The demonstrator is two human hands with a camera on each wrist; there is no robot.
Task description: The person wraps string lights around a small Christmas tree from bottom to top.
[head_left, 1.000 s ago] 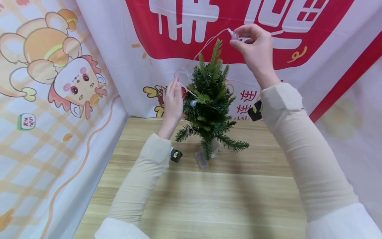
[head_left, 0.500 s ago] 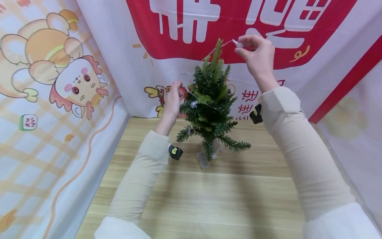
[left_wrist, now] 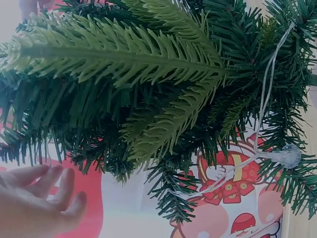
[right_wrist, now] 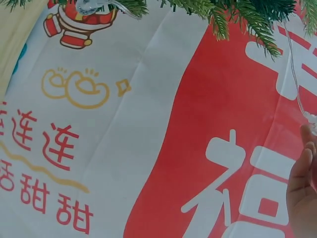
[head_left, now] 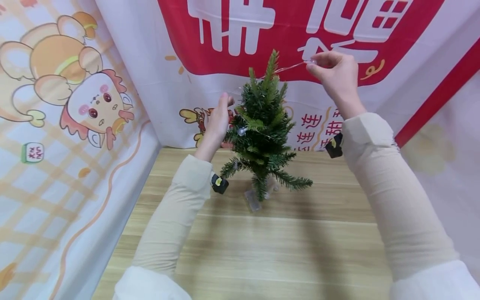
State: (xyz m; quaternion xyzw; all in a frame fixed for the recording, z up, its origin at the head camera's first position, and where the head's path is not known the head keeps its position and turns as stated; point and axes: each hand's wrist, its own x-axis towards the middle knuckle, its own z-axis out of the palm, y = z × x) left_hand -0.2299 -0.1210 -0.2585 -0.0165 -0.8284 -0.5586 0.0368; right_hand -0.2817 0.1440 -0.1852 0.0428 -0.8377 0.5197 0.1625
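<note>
A small green artificial Christmas tree (head_left: 264, 121) stands upright on the wooden table. To its upper right, my right hand (head_left: 337, 77) pinches a clear bulb (head_left: 310, 61) of a string light between thumb and fingers. From that bulb a thin clear wire (head_left: 290, 67) runs behind the treetop. My left hand (head_left: 217, 118) is at the tree's left side; in the left wrist view its loosely bent fingers (left_wrist: 64, 191) reach the branches and hold nothing that shows. Another bulb (left_wrist: 287, 156) hangs on the wire against the left branches. Behind the tree the wire is hidden.
A clear plastic box (head_left: 253, 201) lies at the tree's foot on the table (head_left: 285, 254). A printed red and white cloth (head_left: 180, 112) hangs close behind the tree. Another patterned cloth (head_left: 56, 175) walls off the left side.
My right hand has moved down and to the right with the bulb, drawing the wire from an arch into a straighter line behind the treetop. The loop by my left fingers no longer shows.
</note>
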